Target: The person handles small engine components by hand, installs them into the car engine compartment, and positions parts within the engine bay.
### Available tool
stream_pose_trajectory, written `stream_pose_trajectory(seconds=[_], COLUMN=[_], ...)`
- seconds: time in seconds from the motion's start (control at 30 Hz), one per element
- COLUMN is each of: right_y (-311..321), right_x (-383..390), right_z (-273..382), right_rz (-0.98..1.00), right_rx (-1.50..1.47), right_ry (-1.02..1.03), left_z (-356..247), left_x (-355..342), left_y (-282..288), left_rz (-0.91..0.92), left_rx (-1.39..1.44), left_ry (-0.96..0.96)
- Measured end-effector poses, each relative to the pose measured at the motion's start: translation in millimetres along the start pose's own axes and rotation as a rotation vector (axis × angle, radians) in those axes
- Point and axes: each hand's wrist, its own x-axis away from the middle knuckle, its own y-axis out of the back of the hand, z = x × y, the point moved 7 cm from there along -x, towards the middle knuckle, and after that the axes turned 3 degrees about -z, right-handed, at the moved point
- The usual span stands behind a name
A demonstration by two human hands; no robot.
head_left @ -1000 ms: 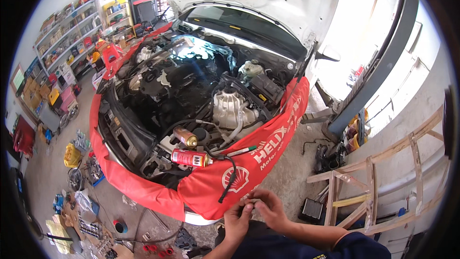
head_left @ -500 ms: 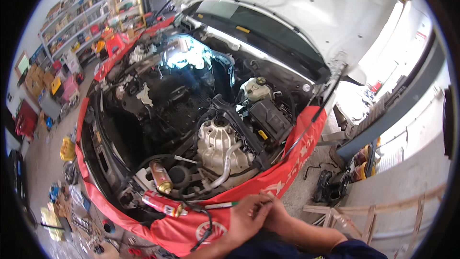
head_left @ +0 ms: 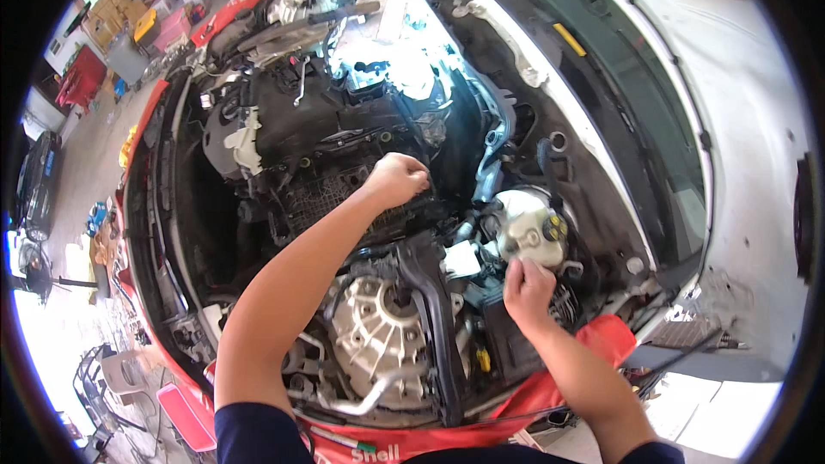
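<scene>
Left hand and right hand over a car engine

The left grip is curled above the engine's middle; whether it holds anything, I cannot tell. The right grip is curled just beside a pale tank, its fingertips hidden. A ribbed metal housing sits nearer the person. A red cover lies near the right hand.

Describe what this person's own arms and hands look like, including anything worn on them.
The left hand and right hand are ungloved, and no watch shows. The forearms are uncovered. The left sleeve is short, plain and dark navy; only a dark edge of the right sleeve shows.
</scene>
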Motion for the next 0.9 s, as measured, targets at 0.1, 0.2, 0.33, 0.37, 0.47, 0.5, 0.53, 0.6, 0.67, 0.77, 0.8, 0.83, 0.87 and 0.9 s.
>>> stream_pose_trajectory(seconds=[0.1,0.2,0.33,0.37,0.47,0.5,0.53,0.6,0.67,0.77,0.8,0.83,0.87,0.9], right_y=[7,-7,-3,-4,-10,-15,-18,-13,-12,-7,-7,-7,-6,-7], right_x=[-7,-3,-2,1,4,3,4,-8,-5,8,6,2,-4,-3], right_z=[8,-8,-14,-15,-14,-14,-15,-3,-4,-9,-9,-10,-2,-2], right_rz=[0.017,0.135,0.168,0.139,0.094,0.107,0.112,0.135,0.115,0.022,0.074,0.125,0.132,0.117], right_rx=[-0.029,-0.038,-0.022,-0.007,-0.012,0.000,0.003,0.045,0.020,0.013,0.035,0.065,0.072,0.055], right_ry=[0.063,0.010,-0.021,-0.008,-0.031,-0.040,-0.045,-0.032,-0.018,0.036,-0.006,-0.050,-0.039,-0.035], left_z=[28,58,37,40,51,57,56,35,2,-46,-57,-61,-66,-56], left_x=[-79,-136,-158,-162,-164,-165,-159,-138,-99,-48,-30,-15,-4,-6], left_y=[-28,-62,-102,-112,-111,-108,-102,-86,-53,13,52,92,145,206], left_rz=[0.096,0.107,0.111,0.180,0.193,0.175,0.042,-0.032,-0.132,-0.060,-0.194,-0.329,-0.587,-0.804], left_rx=[-0.127,-0.214,-0.463,-0.530,-0.573,-0.570,-0.527,-0.392,-0.289,-0.397,-0.532,-0.659,-0.578,-0.292], left_ry=[0.002,-0.121,-0.418,-0.424,-0.498,-0.486,-0.632,-0.881,-1.097,-1.090,-1.169,-1.249,-1.394,-1.064])
